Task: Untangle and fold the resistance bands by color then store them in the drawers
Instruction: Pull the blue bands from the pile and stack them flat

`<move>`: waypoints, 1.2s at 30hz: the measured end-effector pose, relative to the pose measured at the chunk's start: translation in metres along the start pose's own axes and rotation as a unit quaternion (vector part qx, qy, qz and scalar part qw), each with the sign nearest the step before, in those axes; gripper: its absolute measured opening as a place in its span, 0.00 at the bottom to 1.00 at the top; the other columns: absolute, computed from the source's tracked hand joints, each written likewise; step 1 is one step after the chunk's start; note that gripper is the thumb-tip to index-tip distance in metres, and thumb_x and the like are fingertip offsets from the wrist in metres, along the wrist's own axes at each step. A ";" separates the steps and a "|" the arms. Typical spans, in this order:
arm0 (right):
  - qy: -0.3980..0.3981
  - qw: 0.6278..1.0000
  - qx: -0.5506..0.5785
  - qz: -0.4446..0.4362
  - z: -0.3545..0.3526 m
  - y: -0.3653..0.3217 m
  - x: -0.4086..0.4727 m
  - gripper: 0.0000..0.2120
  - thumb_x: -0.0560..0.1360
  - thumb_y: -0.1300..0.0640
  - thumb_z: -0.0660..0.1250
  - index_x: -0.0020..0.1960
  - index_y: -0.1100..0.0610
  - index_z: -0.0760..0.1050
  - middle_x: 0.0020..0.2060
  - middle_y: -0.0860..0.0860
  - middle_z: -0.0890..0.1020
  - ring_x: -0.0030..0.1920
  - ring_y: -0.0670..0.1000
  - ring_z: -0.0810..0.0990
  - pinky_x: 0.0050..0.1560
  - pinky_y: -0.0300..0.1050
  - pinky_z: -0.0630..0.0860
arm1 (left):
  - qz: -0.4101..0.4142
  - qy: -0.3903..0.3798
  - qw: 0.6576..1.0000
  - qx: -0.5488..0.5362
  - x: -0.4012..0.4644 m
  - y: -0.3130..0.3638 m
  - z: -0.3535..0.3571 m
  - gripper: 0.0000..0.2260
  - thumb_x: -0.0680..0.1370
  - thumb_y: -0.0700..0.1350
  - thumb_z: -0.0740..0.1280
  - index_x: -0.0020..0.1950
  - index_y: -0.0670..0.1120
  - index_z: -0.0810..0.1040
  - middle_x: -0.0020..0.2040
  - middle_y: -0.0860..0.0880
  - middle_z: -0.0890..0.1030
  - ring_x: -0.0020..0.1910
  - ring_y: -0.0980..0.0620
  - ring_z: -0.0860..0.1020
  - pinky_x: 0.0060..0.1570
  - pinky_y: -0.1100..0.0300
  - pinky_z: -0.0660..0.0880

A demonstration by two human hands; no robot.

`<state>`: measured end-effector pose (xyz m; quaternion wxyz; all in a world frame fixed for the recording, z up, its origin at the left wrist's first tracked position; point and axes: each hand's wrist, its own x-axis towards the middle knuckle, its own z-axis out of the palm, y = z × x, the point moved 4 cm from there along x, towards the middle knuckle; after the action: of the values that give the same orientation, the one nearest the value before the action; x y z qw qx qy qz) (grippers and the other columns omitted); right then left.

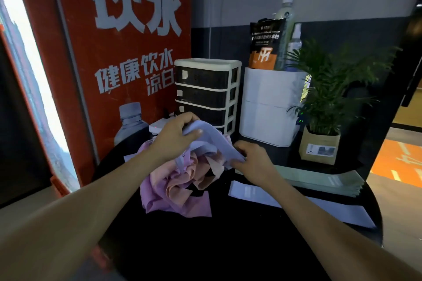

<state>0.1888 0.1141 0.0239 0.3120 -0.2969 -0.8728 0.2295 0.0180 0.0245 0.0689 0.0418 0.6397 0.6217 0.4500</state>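
A tangled heap of pink and peach resistance bands (180, 185) lies on the round black table (228, 246). Above the heap, my left hand (175, 137) grips one end of a lavender band (214, 141). My right hand (253, 162) pinches the same band's lower end. A flat lavender band (296, 203) lies to the right, with a stack of folded green bands (319, 178) behind it. The small drawer unit (207, 89), white frame with dark drawers, stands behind the heap with its drawers closed.
A white box (267, 107) holding a dark pouch and bottles stands right of the drawers. A potted plant (324, 107) sits at the far right. A red poster wall (127, 52) rises at the left, with a white power strip (157, 126) at its foot.
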 end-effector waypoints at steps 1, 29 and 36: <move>0.015 1.000 -0.003 0.018 -0.006 0.007 -0.003 0.13 0.69 0.65 0.68 0.32 0.54 0.67 0.25 0.45 0.69 0.27 0.46 0.64 0.28 0.36 0.63 | -0.005 0.002 1.000 0.004 0.000 0.001 0.000 0.03 0.77 0.38 0.66 0.49 0.40 0.75 0.44 0.45 0.77 0.40 0.55 0.72 0.41 0.68 0.68; 0.148 0.964 0.076 0.208 -0.109 0.077 -0.109 0.10 0.73 0.69 0.66 0.53 0.64 0.80 0.50 0.60 0.82 0.54 0.60 0.79 0.59 0.53 0.75 | -0.099 -0.172 0.980 0.030 -0.020 0.004 0.093 0.01 0.81 0.42 0.56 0.50 0.47 0.66 0.42 0.49 0.72 0.40 0.49 0.72 0.36 0.63 0.67; 0.107 0.953 0.158 0.237 -0.105 0.080 -0.120 0.15 0.75 0.69 0.61 0.52 0.83 0.65 0.54 0.77 0.68 0.58 0.73 0.67 0.58 0.62 0.65 | -0.121 -0.294 0.938 0.136 -0.024 0.008 0.100 0.40 0.58 0.71 0.62 0.63 0.49 0.65 0.56 0.53 0.63 0.58 0.53 0.66 0.54 0.58 0.65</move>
<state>0.3662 0.1152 0.0014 0.3835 -0.4646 -0.6915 0.3987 0.0907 0.0535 0.0023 0.1893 0.6627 0.7101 0.1442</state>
